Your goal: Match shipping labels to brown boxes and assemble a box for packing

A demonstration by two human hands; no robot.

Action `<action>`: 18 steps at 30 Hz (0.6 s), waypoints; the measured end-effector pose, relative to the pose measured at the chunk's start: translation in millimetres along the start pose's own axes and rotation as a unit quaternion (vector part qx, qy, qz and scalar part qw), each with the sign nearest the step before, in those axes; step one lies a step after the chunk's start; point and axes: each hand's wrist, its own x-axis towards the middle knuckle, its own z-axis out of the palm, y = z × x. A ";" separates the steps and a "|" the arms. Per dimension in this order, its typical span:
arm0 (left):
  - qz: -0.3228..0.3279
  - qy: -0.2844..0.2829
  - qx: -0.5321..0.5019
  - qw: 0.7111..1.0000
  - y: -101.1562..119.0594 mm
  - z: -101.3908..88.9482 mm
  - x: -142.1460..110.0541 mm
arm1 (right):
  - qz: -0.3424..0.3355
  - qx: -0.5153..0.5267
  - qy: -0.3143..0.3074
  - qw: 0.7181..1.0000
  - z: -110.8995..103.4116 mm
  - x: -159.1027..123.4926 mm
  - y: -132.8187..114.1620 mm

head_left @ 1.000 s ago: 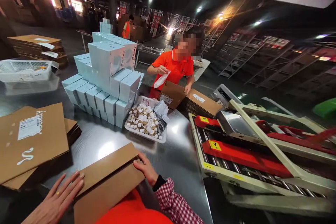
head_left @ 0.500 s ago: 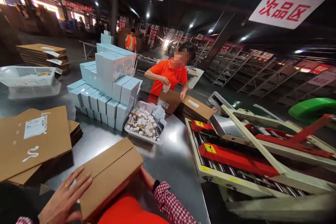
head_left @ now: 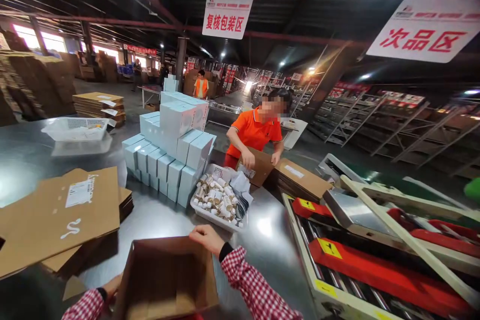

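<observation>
An open cardboard box [head_left: 170, 265] stands in front of me at the table's near edge, its bare brown inside facing me. With fingers bent over its far right corner, my right hand [head_left: 207, 238] grips the rim. My left hand [head_left: 113, 287] holds the box's left side low down, its fingertips partly hidden. Just beyond the box sits a white plastic basket [head_left: 215, 221] of small white-capped bottles [head_left: 221, 197] and some pouches. Behind it, to the left, rise stacked light-blue boxes [head_left: 165, 170]. Flat cartons [head_left: 93, 210] with a label lie on my left.
A roller conveyor machine [head_left: 330, 245] with red side guards stands close on the right. Across the table a co-worker [head_left: 255, 132] in orange handles a carton [head_left: 262, 167] beside more flat cartons [head_left: 300, 180]. Another white basket [head_left: 77, 130] is at the far left.
The box has turned from its closed brown face to its open side facing me. My right hand has moved up onto its rim; my left hand has gone from its face to its side.
</observation>
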 end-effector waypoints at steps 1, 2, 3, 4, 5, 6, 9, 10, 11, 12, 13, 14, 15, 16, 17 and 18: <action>-0.026 0.007 -0.017 0.999 -2.0 -5.1 0.0 | 0.017 -0.012 0.003 1.000 11.1 5.0 8.3; -0.050 0.021 -0.045 0.997 -1.0 -11.6 1.5 | 0.023 -0.026 0.005 0.999 20.0 9.5 15.2; -0.060 0.040 -0.076 0.995 2.6 -18.3 3.9 | 0.024 -0.045 0.001 0.999 26.3 13.1 19.6; -0.050 0.057 -0.105 0.992 7.8 -24.0 6.5 | 0.021 -0.071 -0.011 0.997 29.8 15.8 20.8; -0.025 0.069 -0.126 0.989 13.7 -27.8 8.9 | 0.016 -0.102 -0.031 0.994 30.6 17.9 18.2; 0.011 0.075 -0.136 0.988 19.4 -29.6 10.4 | 0.010 -0.135 -0.055 0.989 28.4 19.9 11.6; 0.075 0.064 -0.118 0.988 31.1 -25.6 8.9 | -0.009 -0.221 -0.093 0.971 4.0 36.1 -32.9; 0.069 0.057 -0.111 0.990 33.3 -23.0 6.6 | -0.021 -0.248 -0.073 0.966 -9.5 48.3 -55.0; 0.059 0.054 -0.103 0.992 35.3 -20.7 3.7 | -0.038 -0.281 -0.029 0.958 -24.8 65.1 -79.4; 0.049 0.054 -0.094 0.993 37.2 -19.0 0.5 | -0.060 -0.316 0.034 0.946 -40.6 86.3 -104.5; 0.041 0.057 -0.089 0.994 39.3 -17.9 -2.5 | -0.071 -0.333 0.082 0.937 -55.9 111.0 -128.7; 0.036 0.061 -0.087 0.994 41.4 -17.3 -5.1 | -0.072 -0.347 0.122 0.927 -69.2 137.8 -150.3; 0.033 0.065 -0.089 0.993 43.4 -17.3 -7.2 | -0.055 -0.369 0.154 0.915 -79.7 164.9 -168.0; 0.029 0.070 -0.094 0.993 44.9 -17.5 -8.8 | -0.021 -0.416 0.171 0.893 -86.7 190.3 -181.2; 0.027 0.072 -0.099 0.992 45.6 -17.8 -9.9 | 0.016 -0.445 0.167 0.880 -89.9 212.5 -189.8; 0.028 0.067 -0.104 0.992 45.5 -18.0 -10.7 | 0.053 -0.468 0.157 0.868 -89.6 230.3 -194.2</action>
